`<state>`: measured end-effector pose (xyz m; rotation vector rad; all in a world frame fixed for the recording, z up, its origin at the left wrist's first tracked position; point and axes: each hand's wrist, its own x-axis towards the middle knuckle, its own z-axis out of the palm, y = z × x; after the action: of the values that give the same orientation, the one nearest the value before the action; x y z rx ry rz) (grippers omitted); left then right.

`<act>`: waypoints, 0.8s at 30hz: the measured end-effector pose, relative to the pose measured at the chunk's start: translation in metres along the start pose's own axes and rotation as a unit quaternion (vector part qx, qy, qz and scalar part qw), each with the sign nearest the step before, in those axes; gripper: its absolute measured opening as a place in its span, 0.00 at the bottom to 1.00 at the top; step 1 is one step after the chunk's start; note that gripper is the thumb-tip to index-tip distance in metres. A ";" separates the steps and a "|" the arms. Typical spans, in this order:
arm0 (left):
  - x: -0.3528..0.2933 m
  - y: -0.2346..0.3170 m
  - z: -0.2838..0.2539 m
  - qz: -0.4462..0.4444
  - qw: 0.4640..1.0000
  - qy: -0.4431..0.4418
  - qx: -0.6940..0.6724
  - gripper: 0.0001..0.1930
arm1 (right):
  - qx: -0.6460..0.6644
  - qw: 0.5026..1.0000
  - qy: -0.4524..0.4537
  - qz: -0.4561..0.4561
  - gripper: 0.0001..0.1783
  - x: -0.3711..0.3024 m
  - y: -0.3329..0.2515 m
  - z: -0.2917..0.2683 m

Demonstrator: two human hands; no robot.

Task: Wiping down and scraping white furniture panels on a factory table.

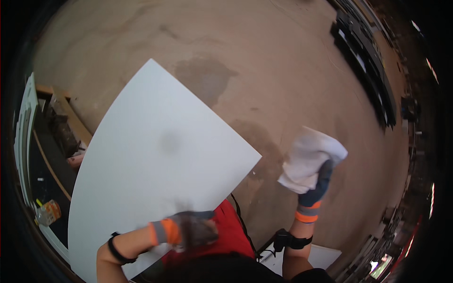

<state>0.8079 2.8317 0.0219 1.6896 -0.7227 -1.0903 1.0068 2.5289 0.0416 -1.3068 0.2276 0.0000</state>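
Note:
My right hand [317,186], in a dark work glove with an orange and grey cuff, grips a crumpled white cloth [309,158]. It holds the cloth out over the floor, to the right of a large white panel [155,146] and apart from it. My left hand [196,230], gloved the same way, is low in front of my red clothing, by the panel's near edge. Motion smears its fingers, so whether it touches the panel or holds anything cannot be made out. A faint grey round spot shows on the panel's surface.
Brown floor [264,61] with darker patches stretches beyond the panel. Long black parts [365,68] lie at the far right. On the left are a wooden frame [71,115] and a clear container with an orange label [48,213]. Another white piece [325,254] lies beneath my right forearm.

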 end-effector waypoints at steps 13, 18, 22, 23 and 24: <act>-0.186 -0.165 -0.164 -0.299 0.576 0.758 0.058 0.23 | -0.663 0.677 -0.202 -0.247 0.43 -0.040 0.067 0.089; -0.184 -0.174 -0.161 -0.277 0.574 0.770 0.032 0.22 | -0.628 0.675 -0.338 -0.189 0.41 -0.107 0.061 0.078; -0.189 -0.170 -0.159 -0.290 0.575 0.763 0.055 0.22 | -0.651 0.679 -0.258 -0.221 0.41 -0.060 0.066 0.093; -0.186 -0.170 -0.160 -0.289 0.575 0.763 0.053 0.22 | -0.669 0.661 -0.262 -0.217 0.40 -0.045 0.065 0.099; -0.183 -0.170 -0.161 -0.291 0.579 0.759 0.060 0.22 | -0.670 0.660 -0.261 -0.215 0.40 -0.041 0.067 0.103</act>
<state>0.8726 3.1123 -0.0538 2.2368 0.9639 0.3783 0.9750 2.6503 0.0095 -2.7468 -0.7693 0.1713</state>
